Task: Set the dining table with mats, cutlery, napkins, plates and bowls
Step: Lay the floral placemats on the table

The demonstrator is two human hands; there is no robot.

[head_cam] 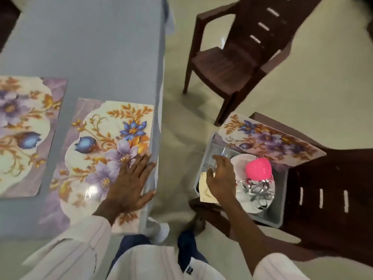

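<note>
Two floral mats lie on the blue-clothed table (96,47): one (105,146) near the table's right edge, another (22,126) at the far left. My left hand (131,182) rests flat, fingers spread, on the nearer mat. My right hand (221,178) hovers with spread fingers over a grey tub (280,209) on a brown chair. The tub holds clear glasses (219,153), a pink bowl (258,167), white plates (240,162), metal cutlery (260,188) and a folded cream napkin (205,190). A third floral mat (270,138) leans across the tub's far rim.
A second brown plastic chair (238,61) stands on the pale tiled floor (323,102) beyond the tub. The chair under the tub (333,195) is at the right. My legs and a bare foot (198,222) are between table and tub.
</note>
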